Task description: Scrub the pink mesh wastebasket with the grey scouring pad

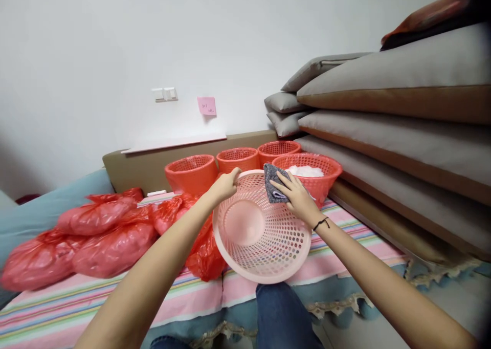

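A pale pink plastic basket (245,222) with a perforated wall is tilted so that its inside faces me, its lower rim by my knee. My left hand (227,185) grips the basket's far rim, fingers curled over it. My right hand (297,193) holds a folded dark grey cloth (274,182) against the upper right rim of the basket, the fingers lying over the cloth. Just behind the right hand stands a red basket (330,171) with white material (307,171) in it.
Several red baskets (191,172) stand along the sofa back. Knotted red plastic bags (115,249) lie at left on a striped cloth (199,298). Grey and brown cushions (395,98) are stacked high at right. A pink note (207,106) and switches (164,94) are on the wall.
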Tool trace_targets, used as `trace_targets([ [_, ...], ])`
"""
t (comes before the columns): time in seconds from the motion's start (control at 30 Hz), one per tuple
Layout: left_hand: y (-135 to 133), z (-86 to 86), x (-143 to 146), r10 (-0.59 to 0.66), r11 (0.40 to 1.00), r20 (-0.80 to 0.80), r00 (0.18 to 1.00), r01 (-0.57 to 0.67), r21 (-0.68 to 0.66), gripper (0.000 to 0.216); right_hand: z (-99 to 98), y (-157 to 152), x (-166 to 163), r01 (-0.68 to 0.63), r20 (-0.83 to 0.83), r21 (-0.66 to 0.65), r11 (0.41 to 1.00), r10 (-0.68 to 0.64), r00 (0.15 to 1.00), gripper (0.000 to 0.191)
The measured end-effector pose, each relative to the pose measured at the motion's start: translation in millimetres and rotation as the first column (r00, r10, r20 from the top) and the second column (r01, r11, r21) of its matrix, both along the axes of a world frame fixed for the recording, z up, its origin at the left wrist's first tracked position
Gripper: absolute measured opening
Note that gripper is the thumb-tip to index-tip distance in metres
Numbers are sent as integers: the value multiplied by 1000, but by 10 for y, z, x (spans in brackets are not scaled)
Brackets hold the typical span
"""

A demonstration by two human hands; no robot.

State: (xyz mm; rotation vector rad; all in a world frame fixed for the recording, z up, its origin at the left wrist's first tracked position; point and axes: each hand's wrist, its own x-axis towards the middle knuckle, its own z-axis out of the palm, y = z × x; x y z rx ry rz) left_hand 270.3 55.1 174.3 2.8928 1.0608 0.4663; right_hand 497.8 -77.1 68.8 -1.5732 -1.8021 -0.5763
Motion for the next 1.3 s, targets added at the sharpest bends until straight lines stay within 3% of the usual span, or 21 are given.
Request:
trace_targets([
  [0.13,-63,7,42,-23,999,-32,999,24,40,35,-117,-72,-17,10,-53,42,999,-7,999,82],
  [0.33,-121,-45,190,-29,996,-46,998,33,87,37,-87,-102,150,48,-111,-33,998,-51,992,103],
  [0.43,-62,-62,203,-27,995,-44,999,31,90,37,-97,-87,184,41,-112,-95,995,-52,992,101],
  [0.6,118,-70,155,-31,998,-43,999,33,52,39,-158,-109,218,-84,-135,-123,989,67,989,96],
  [0.77,283,-90,68,-14,1000,-9,1000,14,5,42,-407,-304,139,-129,-281,-60,990,107,954,80],
  [0.93,402,-118,25,36,999,27,999,-35,-32,45,-829,-664,-414,-13,-526,11,1000,17,850,64],
  [1.03,418,-123,42,88,996,24,996,-88,-26,40,-1073,-832,-924,94,-651,25,995,-55,757,69],
  [1.1,397,-122,66,134,991,16,991,-134,-12,36,-1187,-892,-1278,129,-643,30,991,-80,762,70],
  [1.2,340,-119,111,197,980,1,980,-197,12,35,-1221,-913,-1772,219,-593,14,976,-168,788,66],
  [1.3,278,-119,161,229,973,-17,973,-229,34,38,-1077,-881,-2150,286,-537,-30,958,-257,804,68],
])
